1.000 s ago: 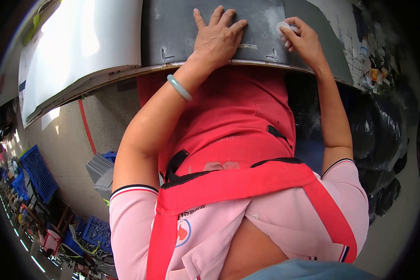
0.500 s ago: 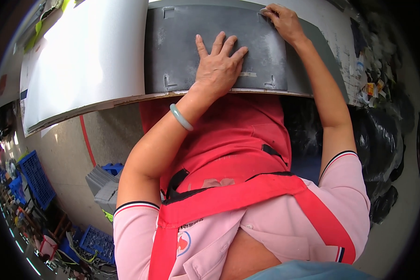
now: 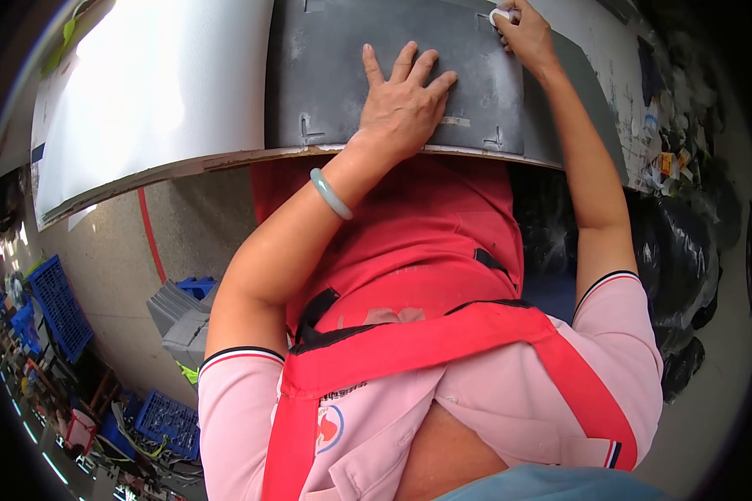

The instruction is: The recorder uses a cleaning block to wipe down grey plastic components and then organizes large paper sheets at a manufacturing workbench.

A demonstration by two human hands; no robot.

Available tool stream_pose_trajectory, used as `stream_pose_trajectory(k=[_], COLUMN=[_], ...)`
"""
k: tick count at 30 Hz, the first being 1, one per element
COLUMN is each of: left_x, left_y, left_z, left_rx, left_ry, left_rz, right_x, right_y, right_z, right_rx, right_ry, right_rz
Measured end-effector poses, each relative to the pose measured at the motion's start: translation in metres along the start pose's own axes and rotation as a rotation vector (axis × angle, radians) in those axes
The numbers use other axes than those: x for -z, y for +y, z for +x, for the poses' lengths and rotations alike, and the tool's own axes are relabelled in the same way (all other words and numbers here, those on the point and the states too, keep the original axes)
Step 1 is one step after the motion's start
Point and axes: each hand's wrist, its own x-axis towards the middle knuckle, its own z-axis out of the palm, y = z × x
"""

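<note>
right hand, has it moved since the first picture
Yes: the right hand has moved forward, away from the person, now farther from the near-right corner mark on the dark grey board.

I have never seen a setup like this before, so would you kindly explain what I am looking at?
There is no machine here: these are a person's own bare hands, seen from above by a wide fisheye camera worn on the head. That lens makes straight edges look bent. The picture's left is the person's left.

On the table lies a dark grey panel with angular marks near its corners. A glossy white sheet lies to its left, and a darker grey-green sheet shows at its right.

The left hand rests on the panel, fingers spread. The right hand pinches a small white disc near the panel's far right corner; whether the disc touches the panel is hard to tell.
</note>
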Motion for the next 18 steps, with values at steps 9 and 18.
stream_pose_trajectory(k=[9, 18], left_x=[0.000, -0.003], left_y=[-0.003, 0.005], left_z=[-0.003, 0.002], left_rx=[0.011, 0.002], left_ry=[-0.014, 0.011], left_rz=[0.040, -0.033], right_x=[-0.006, -0.130], right_y=[-0.058, -0.111], right_z=[0.022, 0.032], right_rx=[0.055, 0.862], right_ry=[-0.078, -0.170], right_rz=[0.056, 0.101])
